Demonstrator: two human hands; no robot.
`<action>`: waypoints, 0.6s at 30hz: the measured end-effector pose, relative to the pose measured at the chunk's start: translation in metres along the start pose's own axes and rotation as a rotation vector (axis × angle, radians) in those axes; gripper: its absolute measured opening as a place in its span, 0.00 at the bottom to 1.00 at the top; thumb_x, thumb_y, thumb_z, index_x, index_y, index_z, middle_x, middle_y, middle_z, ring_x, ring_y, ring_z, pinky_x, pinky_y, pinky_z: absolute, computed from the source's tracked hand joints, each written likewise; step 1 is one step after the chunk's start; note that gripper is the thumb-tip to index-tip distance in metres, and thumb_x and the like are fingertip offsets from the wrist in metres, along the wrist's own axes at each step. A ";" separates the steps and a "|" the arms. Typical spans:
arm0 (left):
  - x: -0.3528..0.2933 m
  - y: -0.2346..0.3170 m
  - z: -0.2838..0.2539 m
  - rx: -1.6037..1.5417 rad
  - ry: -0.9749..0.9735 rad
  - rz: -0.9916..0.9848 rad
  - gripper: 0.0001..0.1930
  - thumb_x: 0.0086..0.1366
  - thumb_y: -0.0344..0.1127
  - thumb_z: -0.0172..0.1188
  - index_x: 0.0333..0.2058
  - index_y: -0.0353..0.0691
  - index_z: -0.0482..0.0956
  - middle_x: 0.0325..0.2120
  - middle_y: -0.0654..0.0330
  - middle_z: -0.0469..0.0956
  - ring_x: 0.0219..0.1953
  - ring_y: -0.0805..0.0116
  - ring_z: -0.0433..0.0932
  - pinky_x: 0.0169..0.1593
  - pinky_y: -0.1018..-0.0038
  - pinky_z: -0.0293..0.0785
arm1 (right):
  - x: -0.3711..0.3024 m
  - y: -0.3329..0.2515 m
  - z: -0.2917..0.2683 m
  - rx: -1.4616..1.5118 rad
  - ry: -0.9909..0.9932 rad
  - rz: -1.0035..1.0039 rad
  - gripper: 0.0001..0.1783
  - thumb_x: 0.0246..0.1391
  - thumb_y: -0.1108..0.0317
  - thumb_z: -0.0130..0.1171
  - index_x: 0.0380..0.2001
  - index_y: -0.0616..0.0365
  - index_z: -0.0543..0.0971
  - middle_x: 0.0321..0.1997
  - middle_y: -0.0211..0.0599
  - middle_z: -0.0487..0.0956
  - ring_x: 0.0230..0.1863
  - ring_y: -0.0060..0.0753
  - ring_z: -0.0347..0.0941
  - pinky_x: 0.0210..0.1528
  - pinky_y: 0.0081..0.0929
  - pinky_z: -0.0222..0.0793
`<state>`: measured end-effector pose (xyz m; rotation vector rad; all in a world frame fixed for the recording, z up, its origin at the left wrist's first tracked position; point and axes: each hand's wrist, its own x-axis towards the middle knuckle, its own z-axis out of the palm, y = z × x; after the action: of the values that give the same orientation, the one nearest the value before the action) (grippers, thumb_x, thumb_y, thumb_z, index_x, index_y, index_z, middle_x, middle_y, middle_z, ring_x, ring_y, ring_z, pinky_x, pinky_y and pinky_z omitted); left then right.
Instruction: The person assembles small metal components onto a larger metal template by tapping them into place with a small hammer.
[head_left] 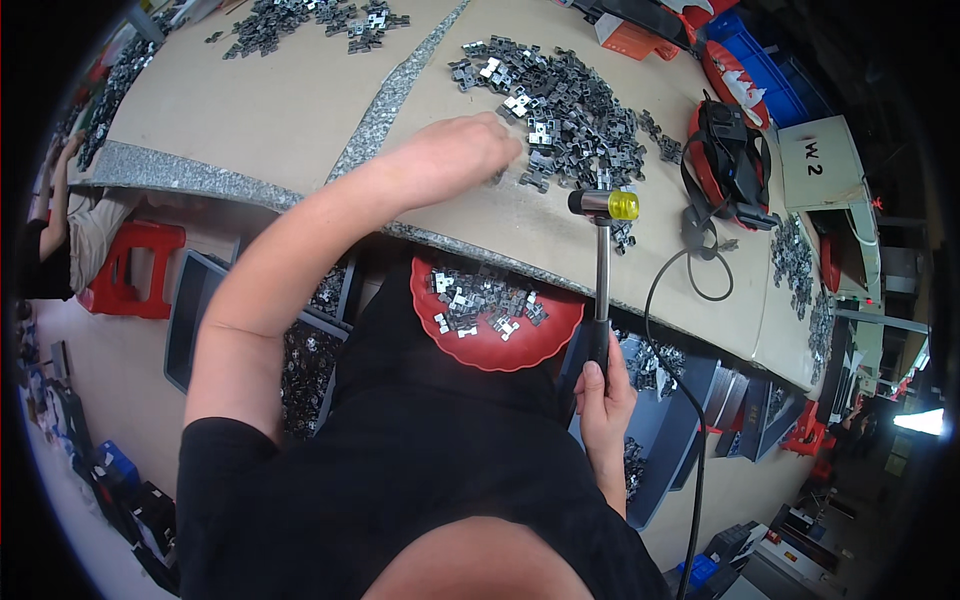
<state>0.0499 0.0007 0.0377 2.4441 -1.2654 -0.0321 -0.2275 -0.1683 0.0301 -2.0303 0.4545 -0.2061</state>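
My left hand (455, 160) is over the table at the near left edge of a large heap of small metal clips (585, 115). Its fingers are curled together and slightly blurred, and whatever they hold is hidden beneath them. In my right hand (603, 400) is a mallet (602, 260), gripped by its black handle and held upright beside the table edge. The mallet head has one yellow face and one black face. On my lap, partly under the table edge, rests a red scalloped dish (500, 360) holding several more metal pieces.
A black-and-red strapped device (728, 165) with a cable (652, 300) lies to the right. More metal pieces (290, 25) are at the far left. Grey bins (655, 465) stand below the table on both sides. A person (65, 225) is beside a red stool (135, 270) at left.
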 end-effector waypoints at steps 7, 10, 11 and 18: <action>-0.004 0.042 0.004 0.307 -0.157 0.563 0.06 0.46 0.28 0.54 0.25 0.36 0.77 0.31 0.58 0.75 0.40 0.63 0.72 0.42 0.71 0.72 | 0.003 0.004 -0.001 0.012 0.038 -0.060 0.24 0.58 0.69 0.46 0.58 0.61 0.62 0.16 0.24 0.68 0.14 0.09 0.58 0.16 0.09 0.53; -0.007 0.034 0.003 0.073 -0.213 0.495 0.09 0.46 0.26 0.53 0.29 0.36 0.73 0.37 0.57 0.72 0.45 0.60 0.69 0.47 0.68 0.70 | 0.000 0.007 -0.003 0.006 0.052 -0.057 0.24 0.58 0.69 0.45 0.58 0.61 0.62 0.16 0.24 0.68 0.14 0.09 0.58 0.15 0.10 0.53; -0.011 0.024 0.005 -0.107 -0.045 0.407 0.14 0.44 0.24 0.55 0.34 0.35 0.72 0.39 0.55 0.72 0.46 0.58 0.68 0.48 0.67 0.68 | -0.001 0.008 -0.004 -0.011 0.053 -0.072 0.24 0.58 0.70 0.46 0.58 0.61 0.62 0.16 0.24 0.68 0.14 0.09 0.58 0.15 0.10 0.53; -0.043 0.011 0.042 -0.407 0.279 -0.019 0.36 0.38 0.23 0.62 0.51 0.32 0.61 0.44 0.53 0.71 0.48 0.54 0.66 0.53 0.66 0.62 | 0.005 -0.001 0.001 -0.031 -0.039 -0.007 0.23 0.56 0.71 0.47 0.56 0.60 0.64 0.20 0.29 0.71 0.20 0.15 0.65 0.25 0.14 0.63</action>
<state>0.0074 0.0149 -0.0043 2.0290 -1.0010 0.0416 -0.2219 -0.1690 0.0300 -2.0626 0.4284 -0.1649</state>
